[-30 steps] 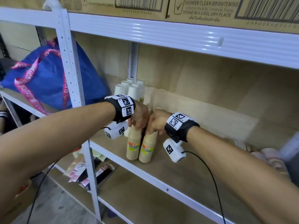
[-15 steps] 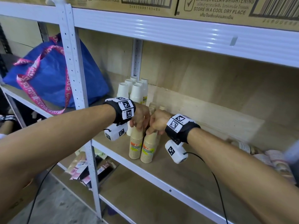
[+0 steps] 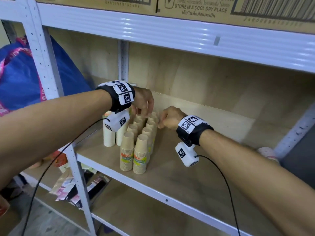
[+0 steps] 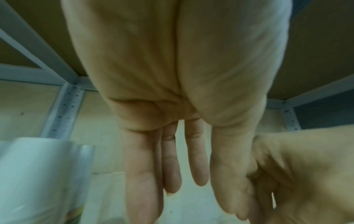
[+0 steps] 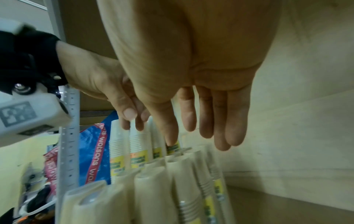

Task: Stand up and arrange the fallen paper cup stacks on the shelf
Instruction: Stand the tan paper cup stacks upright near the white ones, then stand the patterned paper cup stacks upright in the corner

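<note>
Brown paper cup stacks [image 3: 134, 150] standing in two tight rows near shelf [image 3: 170, 189] front edge. Left hand [image 3: 143, 103] fingertips on rear tops, right hand [image 3: 170, 118] beside, both relaxed, holding nothing. Nudge tops lightly to square rows without toppling neighbours.

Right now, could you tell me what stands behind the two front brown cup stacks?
More brown cup stacks stand upright in two rows behind them. The left hand covers the rearmost tops.

Brown cup stacks [image 3: 127, 151] upright, seemingly two rows
</note>
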Demonstrator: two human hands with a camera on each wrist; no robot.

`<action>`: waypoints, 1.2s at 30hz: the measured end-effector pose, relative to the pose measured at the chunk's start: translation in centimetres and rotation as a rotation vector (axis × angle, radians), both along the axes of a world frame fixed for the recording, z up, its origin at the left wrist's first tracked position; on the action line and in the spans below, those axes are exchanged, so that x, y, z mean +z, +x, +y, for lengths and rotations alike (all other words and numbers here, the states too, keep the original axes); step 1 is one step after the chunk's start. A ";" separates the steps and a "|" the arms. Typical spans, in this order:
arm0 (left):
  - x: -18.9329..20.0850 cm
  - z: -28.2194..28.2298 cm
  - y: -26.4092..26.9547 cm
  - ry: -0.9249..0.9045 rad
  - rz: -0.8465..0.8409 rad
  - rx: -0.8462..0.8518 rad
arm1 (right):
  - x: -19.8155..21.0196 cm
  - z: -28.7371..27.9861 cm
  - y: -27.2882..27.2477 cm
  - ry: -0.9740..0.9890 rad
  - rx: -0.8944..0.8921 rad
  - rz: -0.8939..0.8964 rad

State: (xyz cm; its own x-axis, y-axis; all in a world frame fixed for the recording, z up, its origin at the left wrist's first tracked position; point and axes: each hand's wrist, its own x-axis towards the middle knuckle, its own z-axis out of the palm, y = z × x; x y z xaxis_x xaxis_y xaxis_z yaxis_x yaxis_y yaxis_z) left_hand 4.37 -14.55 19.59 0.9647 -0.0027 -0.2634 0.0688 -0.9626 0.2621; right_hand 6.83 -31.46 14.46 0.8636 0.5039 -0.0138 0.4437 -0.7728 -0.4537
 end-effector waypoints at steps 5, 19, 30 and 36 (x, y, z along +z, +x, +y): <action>1.3 -4.4 3.1 -0.031 -0.108 -0.074 | 0.3 -5.1 2.0 0.002 -0.144 -0.092; -0.8 -19.1 10.6 -0.080 -0.189 -0.386 | -0.9 -23.1 5.2 -0.023 -0.647 -0.110; -7.7 -28.9 12.3 -0.074 -0.137 -0.656 | -6.6 -30.9 3.5 0.138 -0.869 -0.036; -12.0 -32.6 12.5 -0.082 -0.110 -0.762 | -9.8 -32.2 3.0 0.261 -0.925 0.050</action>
State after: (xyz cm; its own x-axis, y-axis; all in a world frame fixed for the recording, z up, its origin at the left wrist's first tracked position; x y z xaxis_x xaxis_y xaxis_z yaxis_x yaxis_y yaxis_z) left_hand 16.87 -47.16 7.60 0.7091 -0.6918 -0.1365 -0.6353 -0.7108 0.3020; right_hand 9.81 -63.65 4.61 0.9221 -0.3844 -0.0455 -0.3158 -0.6790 -0.6627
